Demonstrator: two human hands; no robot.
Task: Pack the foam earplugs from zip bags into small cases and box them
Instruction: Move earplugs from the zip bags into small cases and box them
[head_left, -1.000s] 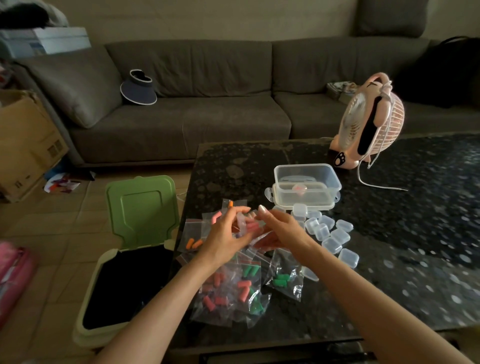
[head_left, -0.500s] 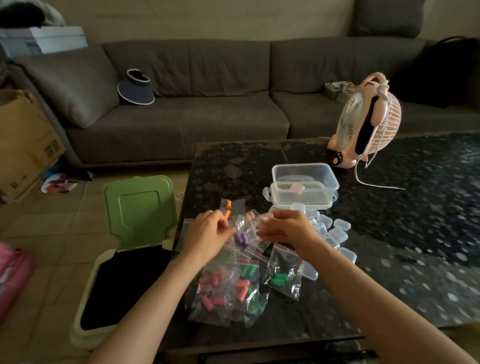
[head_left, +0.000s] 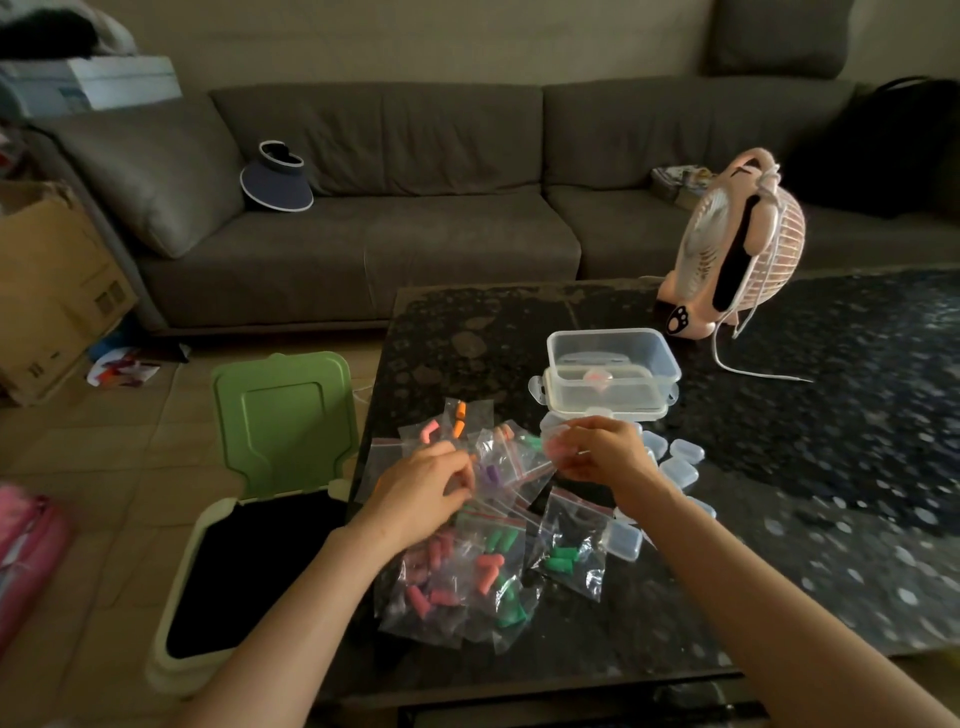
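Your left hand (head_left: 421, 488) and right hand (head_left: 608, 452) meet low over a heap of zip bags (head_left: 467, 566) by the left edge of the dark speckled surface (head_left: 831, 467), the bags holding foam earplugs (head_left: 488, 564) in pink, green, orange and purple. Your right hand's fingers curl round a small pinkish item (head_left: 557, 446), too blurred to tell case from bag. Your left hand's fingers bend down against the purple-earplug bag (head_left: 491, 474); you cannot tell whether they pinch it. The small cases (head_left: 678, 465), clear and closed, lie clustered on the surface just right of your right hand, with one more near your right wrist. Behind your hands, toward the far edge, a clear box (head_left: 613, 358) stands open on its own lid. A pink fan (head_left: 737, 244) stands near the far edge. On the floor beside the left edge, a bin (head_left: 171, 670) has its green lid (head_left: 283, 415) raised.
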